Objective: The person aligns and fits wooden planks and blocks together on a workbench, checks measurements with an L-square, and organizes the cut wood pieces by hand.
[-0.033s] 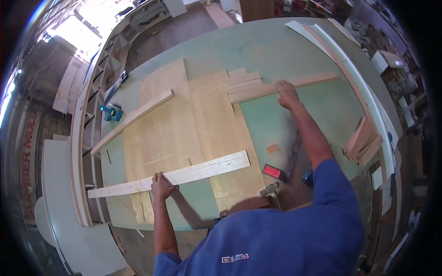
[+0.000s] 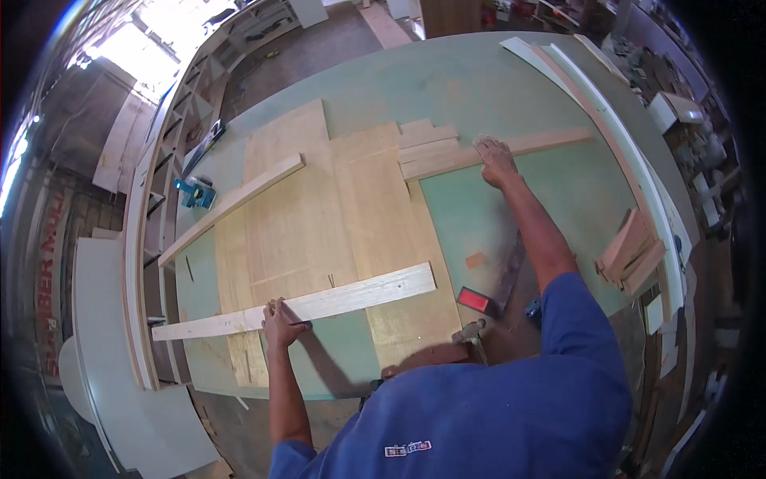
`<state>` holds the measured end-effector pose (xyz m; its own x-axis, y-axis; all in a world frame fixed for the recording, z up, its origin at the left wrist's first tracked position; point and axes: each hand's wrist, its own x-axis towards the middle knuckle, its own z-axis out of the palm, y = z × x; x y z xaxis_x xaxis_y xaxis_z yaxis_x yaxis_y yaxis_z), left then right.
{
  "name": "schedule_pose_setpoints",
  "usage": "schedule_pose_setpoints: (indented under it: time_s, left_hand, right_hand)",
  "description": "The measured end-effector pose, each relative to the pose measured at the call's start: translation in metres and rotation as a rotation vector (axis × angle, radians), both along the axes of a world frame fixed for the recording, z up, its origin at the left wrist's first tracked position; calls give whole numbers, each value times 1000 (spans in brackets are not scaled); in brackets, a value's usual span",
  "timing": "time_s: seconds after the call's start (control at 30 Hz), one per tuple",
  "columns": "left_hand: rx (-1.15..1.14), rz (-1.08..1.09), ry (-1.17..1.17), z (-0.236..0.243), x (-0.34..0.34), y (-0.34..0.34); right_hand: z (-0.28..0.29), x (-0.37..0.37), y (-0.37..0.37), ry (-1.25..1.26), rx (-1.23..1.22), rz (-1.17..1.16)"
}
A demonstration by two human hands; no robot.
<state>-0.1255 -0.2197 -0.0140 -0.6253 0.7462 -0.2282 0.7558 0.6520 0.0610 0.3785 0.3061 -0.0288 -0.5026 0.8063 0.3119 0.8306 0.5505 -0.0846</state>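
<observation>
A long pale wooden plank (image 2: pixel 363 295) lies slantwise across the near part of the table, over light plywood sheets (image 2: pixel 295 199). My left hand (image 2: pixel 283 323) grips this plank near its middle, fingers over the top and thumb at the near edge. Farther off to the right, my right hand (image 2: pixel 496 162) is closed over a long wooden strip (image 2: pixel 550 141), fingers across it toward the far edge. Short wooden pieces (image 2: pixel 427 136) lie against that strip's left end. Another wooden batten (image 2: pixel 235 205) rests on the left part of the plywood.
On the green tabletop (image 2: pixel 455 80) sit a teal power tool (image 2: pixel 195 192) at left and a red-topped block (image 2: pixel 475 299). A hammer (image 2: pixel 469 331) lies close to my body. Stacked wood offcuts (image 2: pixel 632 251) and long white strips (image 2: pixel 630 136) line the right side.
The view has shifted very slightly. My right hand's fingers have moved a little on the strip; my left hand stays on the plank.
</observation>
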Motion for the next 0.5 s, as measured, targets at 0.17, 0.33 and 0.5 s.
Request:
schedule_pose_setpoints:
  time_s: [0.17,0.33,0.5]
  left_hand:
    - [56,126,-10,25,34,-2]
    - [592,84,-282,54,97,47]
    - [737,-52,-663,74,186,141]
  right_hand:
    - [-7,-20,25,-181,-209,-96]
    - [27,2,-5,-254,-261,-51]
    - [42,34,-71,4,-11,136]
